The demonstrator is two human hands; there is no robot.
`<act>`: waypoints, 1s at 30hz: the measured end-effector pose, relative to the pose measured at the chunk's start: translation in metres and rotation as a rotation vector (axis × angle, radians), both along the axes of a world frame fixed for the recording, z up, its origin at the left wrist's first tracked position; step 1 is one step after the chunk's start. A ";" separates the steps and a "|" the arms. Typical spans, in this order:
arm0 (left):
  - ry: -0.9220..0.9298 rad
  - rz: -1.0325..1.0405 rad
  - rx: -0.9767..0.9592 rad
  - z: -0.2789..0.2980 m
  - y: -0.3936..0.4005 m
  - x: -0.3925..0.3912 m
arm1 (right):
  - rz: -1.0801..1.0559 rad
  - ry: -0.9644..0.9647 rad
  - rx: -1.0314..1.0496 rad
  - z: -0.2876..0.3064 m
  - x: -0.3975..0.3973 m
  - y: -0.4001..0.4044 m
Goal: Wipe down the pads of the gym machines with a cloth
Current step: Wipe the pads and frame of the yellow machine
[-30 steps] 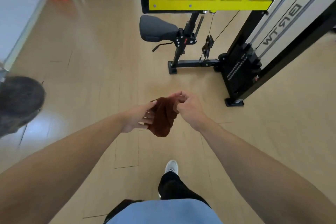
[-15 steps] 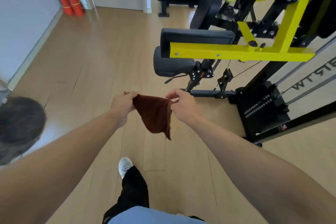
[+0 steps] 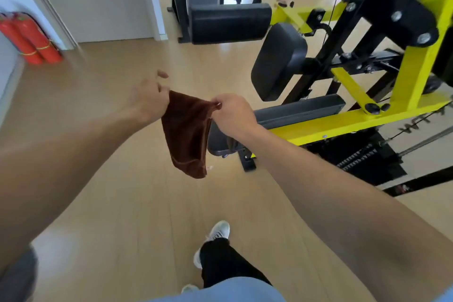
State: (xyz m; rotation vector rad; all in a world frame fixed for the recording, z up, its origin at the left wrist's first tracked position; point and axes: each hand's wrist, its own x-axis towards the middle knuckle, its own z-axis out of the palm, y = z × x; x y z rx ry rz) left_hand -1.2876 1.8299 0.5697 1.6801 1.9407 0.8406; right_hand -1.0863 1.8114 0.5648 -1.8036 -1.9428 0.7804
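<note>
Hanging between the two hands is a brown cloth (image 3: 187,135), held up in the air above the wood floor (image 3: 103,179). The left hand (image 3: 149,99) pinches one top corner, with a finger or two lifted free above the grip; the right hand (image 3: 232,114) pinches the other top corner between thumb and curled fingers. The cloth sags from both corners and droops to a folded lower edge below and between the hands — it touches no pad.

Just behind the right hand lies a flat black pad (image 3: 299,111) on the yellow frame (image 3: 343,122) of a gym machine. Beyond that hand and to its right stands a rounded black pad (image 3: 278,61), tilted. Farther off, ahead of the hands, a long black pad (image 3: 229,23) sits crosswise. A lower black seat (image 3: 218,142) shows under the right wrist, partly hidden by the cloth.

Far to the left of the left hand, two red extinguishers (image 3: 27,39) lean at the wall. Below the hands — near the person's body — a white shoe (image 3: 219,230) and a black trouser leg (image 3: 220,262) stand on the floor.
</note>
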 end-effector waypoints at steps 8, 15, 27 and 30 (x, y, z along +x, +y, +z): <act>-0.053 -0.193 0.083 -0.003 0.180 0.052 | -0.173 -0.044 0.036 0.013 0.056 0.155; -0.181 -0.409 0.263 0.026 0.290 0.126 | -0.443 0.106 0.037 0.053 0.117 0.217; -0.141 -0.783 -0.179 0.005 0.444 0.282 | -0.635 -0.349 0.080 0.051 0.162 0.255; -0.140 -0.990 -0.251 -0.012 0.468 0.292 | -0.434 -0.537 -0.135 0.015 0.141 0.278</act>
